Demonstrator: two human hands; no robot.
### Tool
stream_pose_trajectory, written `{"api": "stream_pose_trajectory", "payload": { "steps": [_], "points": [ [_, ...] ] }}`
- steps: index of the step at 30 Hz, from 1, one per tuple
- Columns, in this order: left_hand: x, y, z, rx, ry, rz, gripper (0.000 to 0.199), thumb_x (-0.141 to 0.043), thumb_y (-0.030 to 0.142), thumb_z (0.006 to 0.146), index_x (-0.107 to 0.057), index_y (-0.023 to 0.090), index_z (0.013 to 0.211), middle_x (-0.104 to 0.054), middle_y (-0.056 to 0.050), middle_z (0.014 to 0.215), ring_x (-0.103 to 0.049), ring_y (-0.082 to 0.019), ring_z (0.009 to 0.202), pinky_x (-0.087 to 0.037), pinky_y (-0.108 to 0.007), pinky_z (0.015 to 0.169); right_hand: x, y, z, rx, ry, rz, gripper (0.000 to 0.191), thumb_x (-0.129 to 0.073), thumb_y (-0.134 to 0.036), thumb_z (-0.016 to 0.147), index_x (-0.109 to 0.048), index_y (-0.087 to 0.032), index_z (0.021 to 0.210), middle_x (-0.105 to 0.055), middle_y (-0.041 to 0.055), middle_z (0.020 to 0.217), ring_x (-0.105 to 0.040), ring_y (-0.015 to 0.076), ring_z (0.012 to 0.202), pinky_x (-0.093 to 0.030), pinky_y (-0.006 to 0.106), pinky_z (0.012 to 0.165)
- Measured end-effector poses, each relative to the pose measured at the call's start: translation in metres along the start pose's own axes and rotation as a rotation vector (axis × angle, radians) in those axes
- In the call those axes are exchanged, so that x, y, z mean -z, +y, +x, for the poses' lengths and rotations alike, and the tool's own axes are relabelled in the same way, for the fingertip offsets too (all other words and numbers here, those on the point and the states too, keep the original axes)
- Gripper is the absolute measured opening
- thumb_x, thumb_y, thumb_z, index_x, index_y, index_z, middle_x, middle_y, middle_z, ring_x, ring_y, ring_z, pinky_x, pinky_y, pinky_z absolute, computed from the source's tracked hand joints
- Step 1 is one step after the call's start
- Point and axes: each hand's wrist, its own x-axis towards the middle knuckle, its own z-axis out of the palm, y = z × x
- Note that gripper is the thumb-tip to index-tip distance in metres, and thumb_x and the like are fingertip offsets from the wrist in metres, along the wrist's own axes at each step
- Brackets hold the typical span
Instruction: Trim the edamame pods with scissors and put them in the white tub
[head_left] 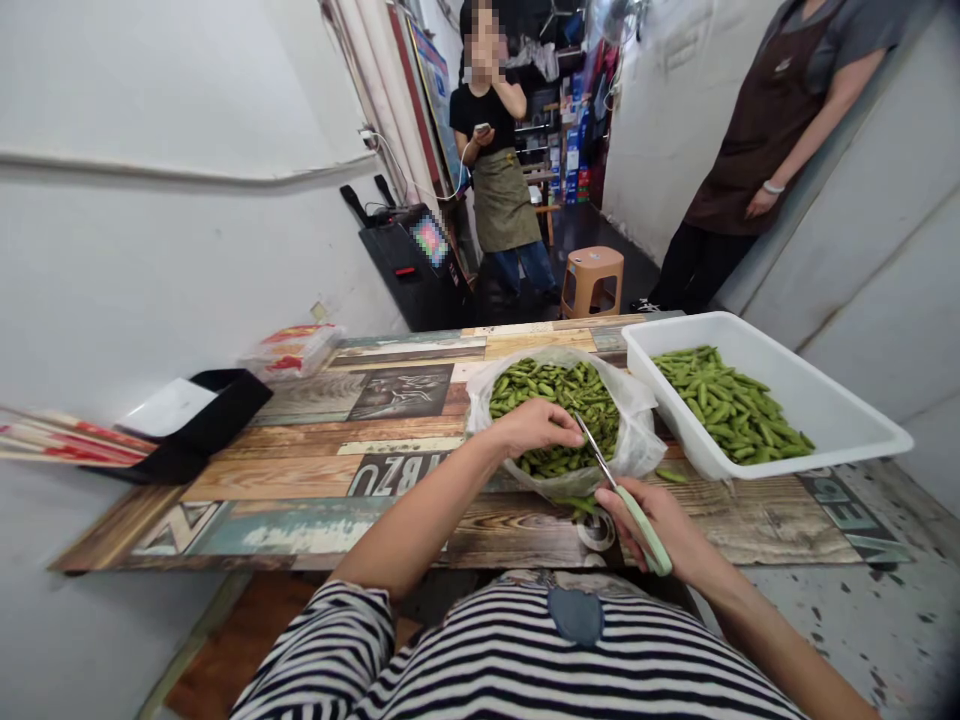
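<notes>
Over a white plastic bag [642, 425] full of green edamame pods [551, 385], my left hand [541, 425] is closed in a pinch. A bit of green shows at its fingertips, likely a pod, mostly hidden by the fingers. My right hand [652, 515] grips scissors [641, 525] with pale green handles, their metal blades pointing up and left to the left fingertips. A few loose pods [581, 505] lie by the bag's near side. To the right, a white plastic tub [825, 400] holds a heap of pods [724, 405].
The wood-patterned table [300, 480] carries a black holder [202, 425] with chopsticks [67, 440] and a plastic packet [292, 345] at left. Beyond stand a brown stool [594, 280], a black machine with a screen [412, 260], a person holding a phone [491, 160] and another in an apron [757, 130].
</notes>
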Motion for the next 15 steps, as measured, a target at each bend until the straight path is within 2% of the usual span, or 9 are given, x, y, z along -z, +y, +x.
{"api": "stream_pose_trajectory", "payload": {
  "steps": [4,9,12,15],
  "points": [
    [-0.001,0.000,0.004,0.027,-0.060,-0.221,0.021,-0.073,0.025,0.061,-0.063,0.009,0.070,-0.060,0.000,0.057,-0.047,-0.005,0.049,-0.034,-0.018,0.047,-0.001,-0.004,-0.001,-0.005,-0.025,0.141,0.046,-0.048,-0.063,0.080,-0.052,-0.018,0.088,-0.047,-0.0069,0.049,-0.045,0.0086,0.036,-0.038,0.020,0.034],
    [-0.008,-0.003,0.005,-0.005,0.055,-0.663,0.014,-0.068,0.016,0.071,-0.056,0.009,0.073,-0.066,-0.006,0.068,-0.054,-0.003,0.050,-0.040,-0.013,0.048,-0.001,-0.009,-0.005,-0.016,-0.096,0.380,0.054,-0.040,-0.064,0.084,-0.048,-0.016,0.107,-0.055,-0.0033,0.059,-0.054,0.0126,0.049,-0.046,0.026,0.051],
    [-0.017,-0.007,0.004,-0.027,0.105,-0.781,0.015,-0.067,0.012,0.073,-0.052,0.010,0.073,-0.067,-0.007,0.070,-0.058,-0.005,0.054,-0.043,-0.013,0.050,0.000,-0.013,-0.005,0.034,-0.092,0.316,0.054,-0.040,-0.064,0.084,-0.048,-0.015,0.105,-0.056,-0.0024,0.059,-0.054,0.0129,0.049,-0.045,0.026,0.051],
    [-0.028,-0.010,0.001,-0.038,0.113,-0.807,0.013,-0.063,0.010,0.076,-0.051,0.010,0.073,-0.068,-0.008,0.070,-0.059,-0.006,0.054,-0.044,-0.013,0.049,0.000,-0.017,-0.004,0.076,-0.067,0.212,0.052,-0.038,-0.065,0.084,-0.052,-0.015,0.092,-0.056,-0.0013,0.055,-0.054,0.0123,0.048,-0.043,0.024,0.050]
  ]
}}
